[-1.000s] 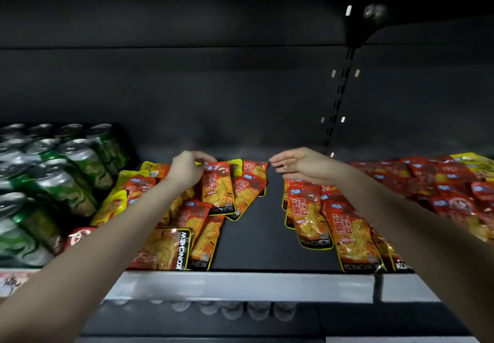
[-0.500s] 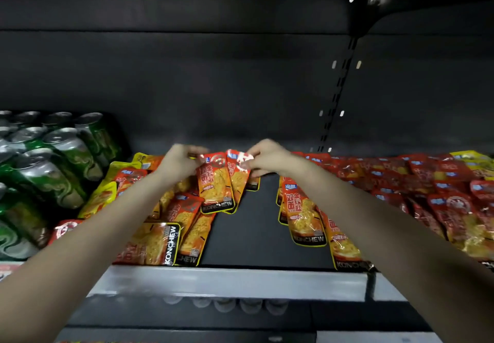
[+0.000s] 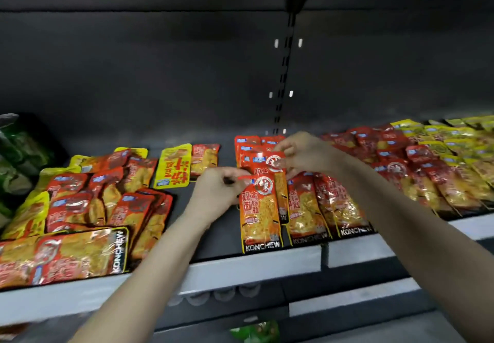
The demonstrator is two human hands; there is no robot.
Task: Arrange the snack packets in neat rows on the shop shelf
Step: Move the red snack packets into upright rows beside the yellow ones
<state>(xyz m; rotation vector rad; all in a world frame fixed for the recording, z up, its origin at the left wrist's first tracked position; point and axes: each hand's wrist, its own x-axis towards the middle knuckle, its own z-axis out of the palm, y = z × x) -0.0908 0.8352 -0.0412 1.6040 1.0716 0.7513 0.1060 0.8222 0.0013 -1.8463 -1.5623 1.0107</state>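
Two orange packets held by their tops, one in each hand

The front packet (image 3: 260,209) is pinched at its upper left corner by the curled fingers of the left hand (image 3: 216,195); its lower end is laid at the front lip of the shelf (image 3: 254,265), below and right of that hand; the rear packet (image 3: 273,161), partly covered by the front one, is gripped at its top by the right hand (image 3: 303,155), whose fingers are curled round it; a row (image 3: 342,203) of like packets is laid flat just under and right of the right wrist; a loose pile (image 3: 107,195) is spread left of the left hand; one yellow packet (image 3: 173,166) is seen beyond the left hand; green cans (image 3: 16,150), blurred, are set far to the left.
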